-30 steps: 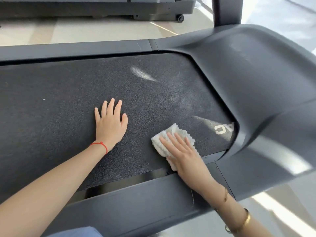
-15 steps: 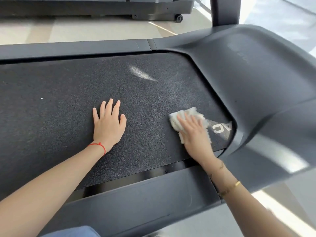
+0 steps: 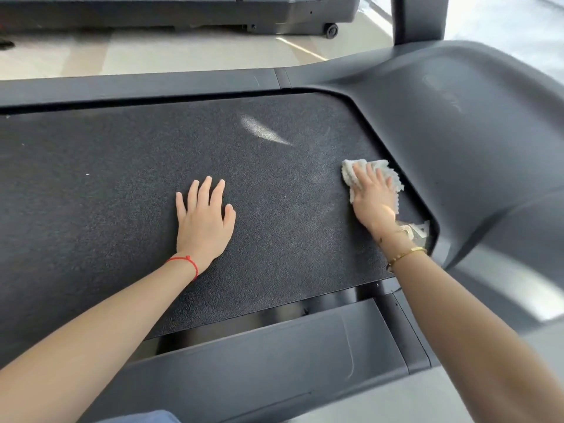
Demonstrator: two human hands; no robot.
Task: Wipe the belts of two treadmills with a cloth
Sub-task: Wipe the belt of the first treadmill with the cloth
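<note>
A black textured treadmill belt (image 3: 122, 184) fills the middle of the head view. My left hand (image 3: 204, 221) lies flat on the belt, fingers straight, a red string at the wrist. My right hand (image 3: 372, 196) presses a white cloth (image 3: 351, 172) flat against the belt near its right end, close to the motor cover. The cloth shows past the fingertips and on both sides of the hand. A white logo (image 3: 418, 230) on the belt is partly hidden by my right wrist.
The dark grey motor cover (image 3: 473, 132) curves round the belt's right end. Side rails run along the far edge (image 3: 137, 87) and the near edge (image 3: 259, 361). A second treadmill (image 3: 183, 13) stands across the pale floor at the top. An upright post (image 3: 418, 16) rises at the top right.
My right hand has slid the cloth away from me across the belt, from the near rail to beside the motor cover. My left hand has stayed flat in place.
</note>
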